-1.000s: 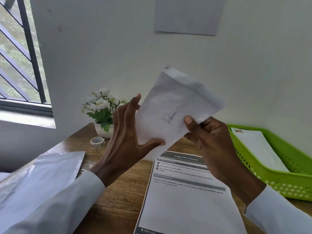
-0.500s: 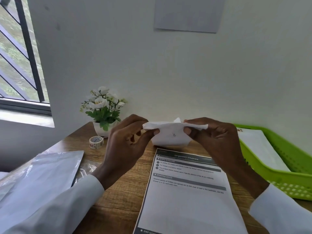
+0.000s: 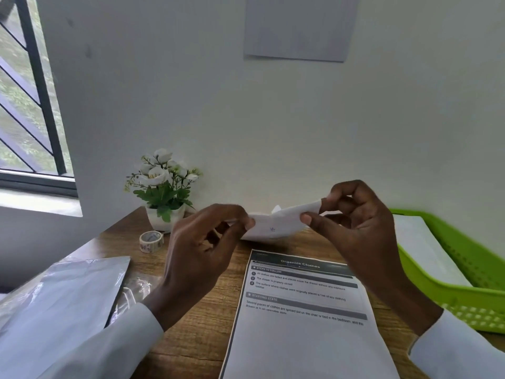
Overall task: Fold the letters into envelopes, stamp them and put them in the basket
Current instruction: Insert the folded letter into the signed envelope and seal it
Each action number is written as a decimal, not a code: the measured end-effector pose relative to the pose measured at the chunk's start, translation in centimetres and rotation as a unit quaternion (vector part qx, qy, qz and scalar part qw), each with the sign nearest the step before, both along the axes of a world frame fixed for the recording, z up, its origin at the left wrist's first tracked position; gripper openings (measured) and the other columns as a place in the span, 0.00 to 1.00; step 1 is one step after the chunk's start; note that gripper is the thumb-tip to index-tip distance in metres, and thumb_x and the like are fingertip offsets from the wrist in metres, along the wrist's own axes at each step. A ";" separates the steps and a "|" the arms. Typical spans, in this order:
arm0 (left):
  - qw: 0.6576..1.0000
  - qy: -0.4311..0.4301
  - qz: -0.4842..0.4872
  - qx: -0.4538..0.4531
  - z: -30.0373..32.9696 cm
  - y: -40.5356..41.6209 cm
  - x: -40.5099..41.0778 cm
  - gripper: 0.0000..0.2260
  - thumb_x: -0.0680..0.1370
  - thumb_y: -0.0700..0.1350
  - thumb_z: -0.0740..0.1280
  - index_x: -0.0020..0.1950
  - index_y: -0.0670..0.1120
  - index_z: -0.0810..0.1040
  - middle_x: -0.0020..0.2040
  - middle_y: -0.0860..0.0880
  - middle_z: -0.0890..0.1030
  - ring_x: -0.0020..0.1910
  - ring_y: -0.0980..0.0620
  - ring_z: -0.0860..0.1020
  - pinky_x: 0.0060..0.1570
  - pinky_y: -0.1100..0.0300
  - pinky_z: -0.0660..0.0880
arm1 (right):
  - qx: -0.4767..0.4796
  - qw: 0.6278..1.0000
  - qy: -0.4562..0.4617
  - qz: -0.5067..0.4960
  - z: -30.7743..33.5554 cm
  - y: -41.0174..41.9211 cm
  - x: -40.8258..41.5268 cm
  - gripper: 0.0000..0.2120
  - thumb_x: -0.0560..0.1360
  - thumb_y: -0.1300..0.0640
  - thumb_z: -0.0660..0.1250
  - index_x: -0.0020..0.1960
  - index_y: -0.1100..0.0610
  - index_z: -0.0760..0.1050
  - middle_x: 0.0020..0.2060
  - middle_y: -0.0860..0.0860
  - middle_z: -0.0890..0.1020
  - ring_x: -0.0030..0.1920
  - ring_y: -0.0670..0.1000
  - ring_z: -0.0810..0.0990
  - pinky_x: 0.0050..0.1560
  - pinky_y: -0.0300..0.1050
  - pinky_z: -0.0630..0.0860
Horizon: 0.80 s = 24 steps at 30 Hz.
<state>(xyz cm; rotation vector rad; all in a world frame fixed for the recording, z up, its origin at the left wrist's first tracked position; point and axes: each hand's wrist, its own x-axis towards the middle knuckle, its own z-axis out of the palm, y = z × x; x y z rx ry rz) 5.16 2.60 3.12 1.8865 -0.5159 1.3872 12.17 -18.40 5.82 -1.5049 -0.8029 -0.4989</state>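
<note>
Hands (image 3: 203, 248) (image 3: 355, 228) raised, fingers (image 3: 310, 218) pinching envelope (image 3: 276, 224)

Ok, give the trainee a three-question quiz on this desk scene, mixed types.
1. True or false: both hands pinch the envelope in the air above the desk.
2. What already lies in the basket? A) tape B) a white envelope C) flowers
3. Fill in: the tape roll sits beside the ____ pot.

Key:
1. True: the left hand and right hand each pinch one end.
2. B: white envelope.
3. Flower.
</note>
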 end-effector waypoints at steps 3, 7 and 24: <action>1.000 -0.001 0.011 0.017 0.1 0.1 0.1 0.05 0.74 0.39 0.72 0.49 0.46 0.82 0.46 0.56 0.82 0.39 0.59 0.80 0.33 0.68 0.75 | -0.016 0.991 -0.118 -0.053 -0.3 0.0 -0.1 0.19 0.68 0.70 0.76 0.41 0.52 0.69 0.39 0.49 0.85 0.45 0.48 0.85 0.46 0.41 0.81; 1.000 0.005 0.015 0.012 0.1 0.1 0.1 0.10 0.73 0.42 0.72 0.53 0.44 0.81 0.48 0.53 0.81 0.40 0.56 0.80 0.34 0.68 0.76 | -0.081 0.958 -0.263 -0.078 -0.6 -0.1 0.0 0.12 0.68 0.72 0.74 0.37 0.57 0.77 0.40 0.53 0.85 0.44 0.49 0.83 0.45 0.40 0.79; 0.990 0.038 0.128 0.042 -0.2 0.1 -0.2 0.08 0.75 0.50 0.70 0.49 0.50 0.85 0.52 0.53 0.73 0.42 0.57 0.72 0.31 0.61 0.71 | -0.131 0.983 -0.116 -0.056 -0.5 0.0 0.7 0.05 0.72 0.61 0.75 0.47 0.55 0.84 0.43 0.47 0.83 0.47 0.49 0.82 0.47 0.46 0.81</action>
